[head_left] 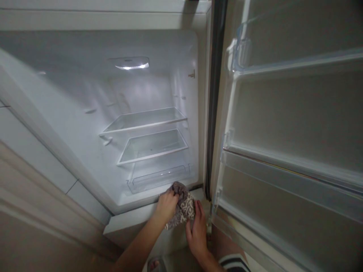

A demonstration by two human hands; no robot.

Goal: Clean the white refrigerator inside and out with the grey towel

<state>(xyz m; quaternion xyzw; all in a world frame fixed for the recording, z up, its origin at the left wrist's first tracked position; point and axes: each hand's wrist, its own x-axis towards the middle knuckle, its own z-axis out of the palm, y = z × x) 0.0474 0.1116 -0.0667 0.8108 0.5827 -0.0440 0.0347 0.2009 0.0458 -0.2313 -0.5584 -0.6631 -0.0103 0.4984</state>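
Observation:
A grey cloth with a pale scroll pattern (185,207) is bunched between my two hands, just in front of the lower front edge of the fridge compartment (136,198). My left hand (167,206) grips its left side with the fingers curled into the folds. On the other side, my right hand (196,228) holds the cloth's edge between thumb and fingers. Part of the cloth hangs over the top of the lower door (130,217).
Inside the lit fridge are an upper glass shelf (144,121), a lower glass shelf (153,147) and a clear drawer (160,178). The open fridge door (295,113) with clear bins stands at the right. Tiled wall (42,162) runs along the left.

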